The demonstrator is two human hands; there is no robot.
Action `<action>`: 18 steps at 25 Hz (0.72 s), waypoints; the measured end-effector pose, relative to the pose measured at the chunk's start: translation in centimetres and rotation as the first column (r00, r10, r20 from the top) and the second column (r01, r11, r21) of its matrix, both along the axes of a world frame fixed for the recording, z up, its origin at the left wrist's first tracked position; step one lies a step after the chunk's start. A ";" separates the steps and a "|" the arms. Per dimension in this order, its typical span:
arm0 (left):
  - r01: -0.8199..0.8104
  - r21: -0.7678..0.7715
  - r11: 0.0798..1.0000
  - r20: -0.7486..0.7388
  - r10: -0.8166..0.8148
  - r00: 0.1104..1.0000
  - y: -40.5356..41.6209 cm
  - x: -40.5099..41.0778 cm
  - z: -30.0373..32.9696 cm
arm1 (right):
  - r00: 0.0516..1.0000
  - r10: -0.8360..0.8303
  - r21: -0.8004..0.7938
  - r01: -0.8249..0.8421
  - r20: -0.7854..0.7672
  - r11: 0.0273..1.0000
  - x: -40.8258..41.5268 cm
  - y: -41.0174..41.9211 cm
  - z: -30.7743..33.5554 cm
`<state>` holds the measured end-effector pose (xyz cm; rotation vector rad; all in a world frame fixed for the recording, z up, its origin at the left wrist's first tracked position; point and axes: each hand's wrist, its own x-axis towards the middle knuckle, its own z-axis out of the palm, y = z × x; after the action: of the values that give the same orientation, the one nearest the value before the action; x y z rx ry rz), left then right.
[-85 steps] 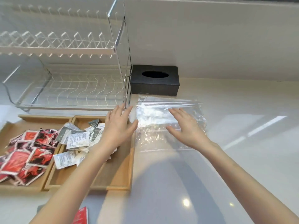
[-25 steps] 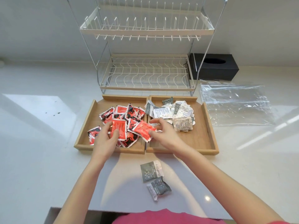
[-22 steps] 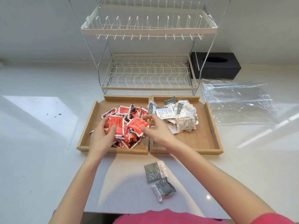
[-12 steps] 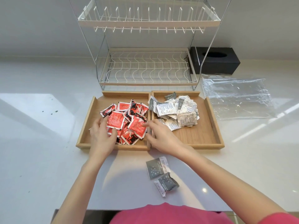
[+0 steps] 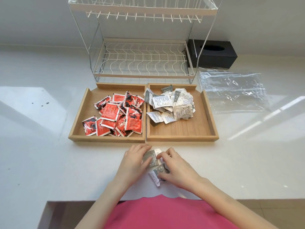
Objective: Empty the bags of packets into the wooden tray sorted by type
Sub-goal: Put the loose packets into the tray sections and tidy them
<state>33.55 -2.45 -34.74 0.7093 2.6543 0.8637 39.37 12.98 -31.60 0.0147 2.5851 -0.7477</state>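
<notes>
A wooden tray (image 5: 145, 139) with two compartments lies on the white counter. Its left compartment holds a pile of red packets (image 5: 117, 114); its right one holds a pile of grey-and-white packets (image 5: 171, 104). In front of the tray two grey packets lie on the counter. My left hand (image 5: 134, 160) rests its fingers on the upper grey packet (image 5: 151, 158). My right hand (image 5: 173, 167) touches both, its thumb and fingers closing around the lower grey packet (image 5: 156, 173). Flat on the counter to the tray's right lie the empty clear plastic bags (image 5: 232, 91).
A white wire dish rack (image 5: 142, 60) stands right behind the tray. A black tissue box (image 5: 212, 52) sits at the back right by the wall. The counter's front edge runs just below my hands, with my pink top under it.
Both hands left the red pile in the left compartment and came back to the two grey packets in front of the tray. The view tilted down.
</notes>
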 end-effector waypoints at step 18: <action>-0.084 0.135 0.987 0.075 0.075 0.994 0.9 -0.8 2.2 | 0.980 -0.196 -0.188 0.190 -0.013 0.963 -0.1 1.1 0.0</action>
<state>32.79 -1.57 -32.54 0.5958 2.5959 1.0823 39.26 14.12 -31.57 0.2016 2.5576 -1.0673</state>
